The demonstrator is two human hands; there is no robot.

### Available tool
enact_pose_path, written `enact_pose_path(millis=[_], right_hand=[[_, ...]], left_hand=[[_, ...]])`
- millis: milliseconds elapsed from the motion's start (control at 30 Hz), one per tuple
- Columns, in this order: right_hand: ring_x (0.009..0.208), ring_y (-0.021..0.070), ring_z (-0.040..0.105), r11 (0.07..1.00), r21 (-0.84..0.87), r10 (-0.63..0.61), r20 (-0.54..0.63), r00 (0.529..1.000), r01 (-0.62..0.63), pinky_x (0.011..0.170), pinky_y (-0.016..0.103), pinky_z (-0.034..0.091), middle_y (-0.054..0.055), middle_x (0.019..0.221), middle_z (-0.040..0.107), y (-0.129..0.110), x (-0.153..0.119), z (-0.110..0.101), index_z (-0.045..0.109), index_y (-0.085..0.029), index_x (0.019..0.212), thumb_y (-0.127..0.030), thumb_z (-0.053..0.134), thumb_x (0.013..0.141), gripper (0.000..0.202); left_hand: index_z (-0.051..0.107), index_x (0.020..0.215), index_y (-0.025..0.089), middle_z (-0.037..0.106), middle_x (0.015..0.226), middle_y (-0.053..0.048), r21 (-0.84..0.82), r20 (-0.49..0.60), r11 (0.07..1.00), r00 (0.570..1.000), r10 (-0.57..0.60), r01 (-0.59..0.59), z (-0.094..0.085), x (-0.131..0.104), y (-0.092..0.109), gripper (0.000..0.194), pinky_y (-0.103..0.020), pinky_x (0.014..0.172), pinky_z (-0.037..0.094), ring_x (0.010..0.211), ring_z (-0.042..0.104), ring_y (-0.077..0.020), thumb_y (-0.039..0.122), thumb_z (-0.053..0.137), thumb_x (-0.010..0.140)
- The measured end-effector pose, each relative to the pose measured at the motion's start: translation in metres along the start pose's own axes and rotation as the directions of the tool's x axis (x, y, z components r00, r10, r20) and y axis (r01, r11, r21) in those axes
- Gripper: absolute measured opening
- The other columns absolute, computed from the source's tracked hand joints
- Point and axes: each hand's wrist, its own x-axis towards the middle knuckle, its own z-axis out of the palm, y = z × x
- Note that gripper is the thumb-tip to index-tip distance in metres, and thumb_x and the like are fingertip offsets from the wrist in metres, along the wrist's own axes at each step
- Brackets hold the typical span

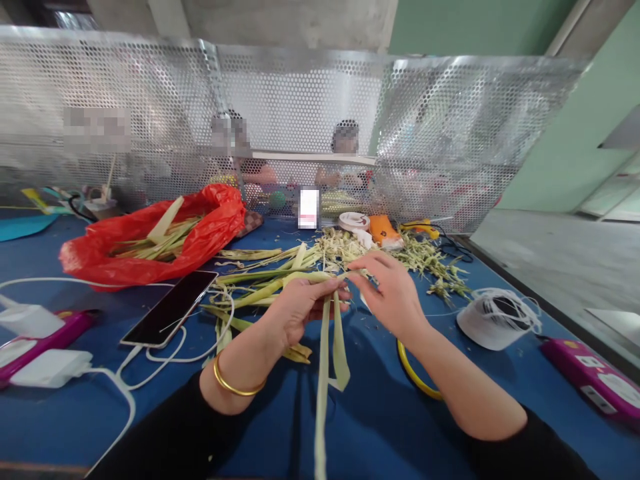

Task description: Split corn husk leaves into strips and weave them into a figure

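Observation:
My left hand [297,310] is closed on pale green leaf strips near the middle of the table. One long strip [323,393] hangs from it toward the front edge, and a folded strip [340,347] dangles beside that. Just to the right, my right hand [387,293] pinches a short end of leaf coming out of the left hand's grip. Behind and left of the hands lie several loose long leaves [260,293]. A heap of leaf scraps [340,247] sits beyond the fingers. The left fingertips are partly hidden.
Left: a red plastic bag [205,230] of leaves, a phone [173,307], white cables and a purple power strip [37,347]. Right: a spool of white cord [493,320], a yellow ring [415,373], another purple power strip [590,373]. A perforated metal screen [300,100] stands behind; people sit beyond.

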Motion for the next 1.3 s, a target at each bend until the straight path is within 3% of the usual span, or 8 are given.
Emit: enact_pose_path(millis=[200, 400, 567, 667, 800, 967, 1167, 1300], right_hand=[[0.071, 0.0165, 0.057, 0.995, -0.037, 0.097, -0.002, 0.995, -0.097, 0.072, 0.03, 0.037, 0.002, 0.076, 0.064, -0.017, -0.013, 0.009, 0.062, -0.021, 0.072, -0.042, 0.058, 0.087, 0.026], [0.071, 0.0169, 0.058, 0.984, -0.101, 0.15, 0.018, 0.989, -0.147, 0.068, 0.029, 0.037, 0.002, 0.079, 0.065, -0.018, -0.013, 0.013, 0.062, -0.021, 0.075, -0.047, 0.063, 0.081, 0.026], [0.058, 0.0159, 0.053, 0.963, -0.108, 0.27, 0.283, 0.92, -0.249, 0.054, 0.027, 0.031, 0.0, 0.06, 0.061, -0.02, -0.013, 0.016, 0.061, -0.021, 0.062, -0.044, 0.06, 0.082, 0.031], [0.055, 0.0142, 0.051, 0.971, -0.02, 0.228, 0.387, 0.894, -0.239, 0.05, 0.025, 0.028, -0.001, 0.057, 0.058, -0.016, -0.013, 0.018, 0.06, -0.021, 0.059, -0.031, 0.053, 0.086, 0.029], [0.063, 0.0138, 0.056, 0.989, -0.04, 0.145, 0.377, 0.915, -0.14, 0.055, 0.024, 0.031, 0.0, 0.066, 0.063, -0.008, -0.01, 0.015, 0.062, -0.021, 0.06, -0.021, 0.052, 0.084, 0.027], [0.062, 0.0152, 0.057, 0.979, -0.158, 0.178, 0.334, 0.926, -0.131, 0.055, 0.026, 0.03, 0.002, 0.071, 0.066, -0.005, -0.01, 0.014, 0.065, -0.021, 0.068, -0.03, 0.048, 0.091, 0.029], [0.069, 0.0169, 0.056, 0.984, -0.18, 0.005, -0.026, 1.0, -0.009, 0.071, 0.03, 0.033, 0.003, 0.074, 0.063, -0.019, -0.019, 0.016, 0.06, -0.019, 0.076, -0.036, 0.049, 0.092, 0.026], [0.065, 0.0162, 0.055, 0.969, -0.226, -0.059, 0.174, 0.983, 0.098, 0.067, 0.032, 0.029, 0.002, 0.069, 0.063, -0.026, -0.025, 0.026, 0.06, -0.019, 0.065, -0.041, 0.057, 0.088, 0.032]], left_hand=[[0.071, 0.083, 0.013, 0.074, 0.08, -0.009, -0.188, -0.063, 0.981, 0.997, 0.036, -0.047, -0.001, 0.003, 0.003, 0.019, -0.022, 0.058, 0.053, 0.061, 0.067, -0.0132, 0.029, 0.062, 0.083], [0.072, 0.084, 0.014, 0.075, 0.085, -0.009, -0.175, -0.066, 0.984, 0.997, 0.031, -0.042, -0.002, 0.005, 0.001, 0.019, -0.022, 0.061, 0.052, 0.064, 0.066, -0.0133, 0.031, 0.064, 0.081], [0.072, 0.083, 0.014, 0.074, 0.083, -0.007, -0.165, -0.141, 0.982, 0.987, 0.072, -0.095, 0.002, 0.003, -0.001, 0.009, -0.021, 0.063, 0.052, 0.072, 0.068, -0.0142, 0.018, 0.066, 0.079], [0.071, 0.081, 0.013, 0.074, 0.079, -0.007, -0.189, -0.188, 0.976, 0.98, 0.07, -0.106, 0.004, 0.004, -0.003, 0.008, -0.023, 0.064, 0.052, 0.069, 0.067, -0.0135, 0.015, 0.064, 0.079], [0.071, 0.073, 0.012, 0.073, 0.075, -0.007, -0.164, -0.202, 0.978, 0.975, 0.091, -0.125, 0.001, 0.009, -0.006, 0.005, -0.021, 0.059, 0.049, 0.065, 0.066, -0.0127, 0.016, 0.068, 0.075], [0.071, 0.084, 0.013, 0.074, 0.088, -0.008, -0.214, -0.127, 0.976, 0.992, 0.024, -0.051, -0.004, 0.009, 0.0, 0.019, -0.021, 0.056, 0.051, 0.067, 0.068, -0.0131, 0.028, 0.059, 0.085], [0.068, 0.086, 0.01, 0.074, 0.081, -0.011, -0.346, -0.091, 0.934, 0.994, 0.064, -0.092, -0.001, 0.004, 0.004, 0.03, -0.027, 0.064, 0.055, 0.067, 0.07, -0.0168, 0.025, 0.042, 0.093], [0.07, 0.086, 0.012, 0.075, 0.084, -0.008, -0.318, -0.101, 0.943, 0.993, 0.066, -0.095, 0.006, 0.001, -0.001, 0.015, -0.023, 0.075, 0.053, 0.08, 0.07, -0.0159, 0.021, 0.058, 0.085]])
